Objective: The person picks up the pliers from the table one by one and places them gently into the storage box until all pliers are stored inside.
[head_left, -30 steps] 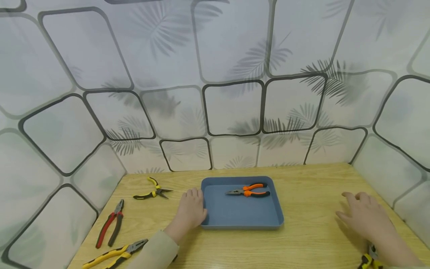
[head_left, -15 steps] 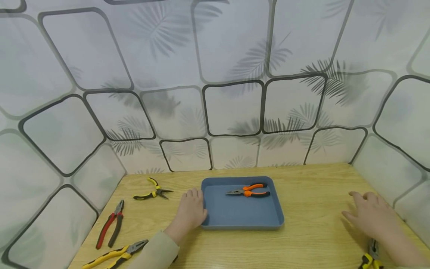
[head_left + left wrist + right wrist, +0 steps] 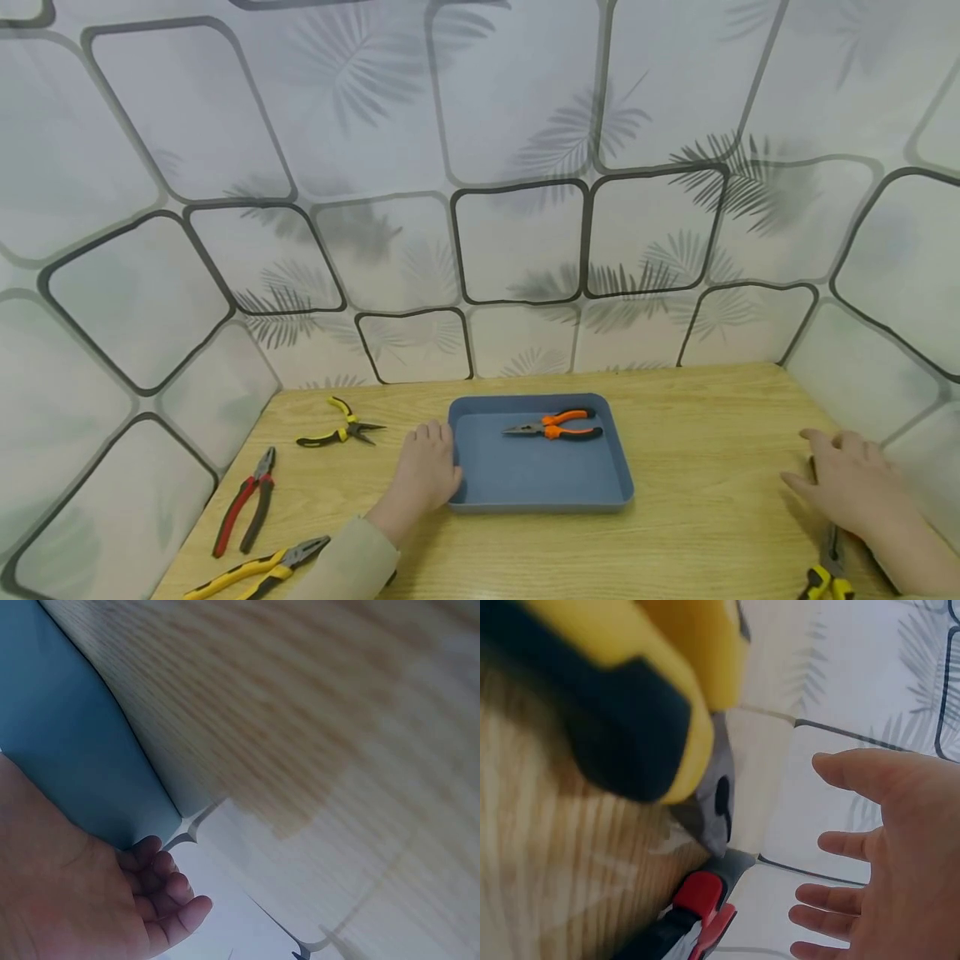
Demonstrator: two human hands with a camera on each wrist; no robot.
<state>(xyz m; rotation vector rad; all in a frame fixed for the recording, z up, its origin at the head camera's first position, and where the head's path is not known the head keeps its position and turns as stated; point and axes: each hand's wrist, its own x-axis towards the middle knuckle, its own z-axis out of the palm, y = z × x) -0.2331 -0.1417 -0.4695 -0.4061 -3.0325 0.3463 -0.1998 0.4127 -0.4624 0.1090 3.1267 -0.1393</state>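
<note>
My left hand (image 3: 429,467) rests against the left side of a blue tray (image 3: 540,506), with the thumb at the rim. In the left wrist view, loosely bent fingers (image 3: 169,892) lie by the tray's outer wall. Orange-and-black long-nose pliers (image 3: 555,428) lie inside the tray. Over on the right, my right hand (image 3: 851,483) hovers with fingers spread, holding nothing. Below it are yellow-and-black pliers (image 3: 830,558), large in the right wrist view. A red-and-black tool (image 3: 697,900) lies beyond them, mostly hidden under the hand in the head view.
On the left of the wooden table (image 3: 697,450) lie small yellow-and-black pliers (image 3: 348,428), red-and-black pliers (image 3: 251,500) and larger yellow-and-black pliers (image 3: 273,567). A dark tip shows beside the left sleeve (image 3: 352,558). Patterned fabric walls (image 3: 525,250) stand at back and sides.
My right hand has moved to the right, uncovering more of the yellow-and-black pliers and a dark edge beneath it. The left hand and the tray have stayed put.
</note>
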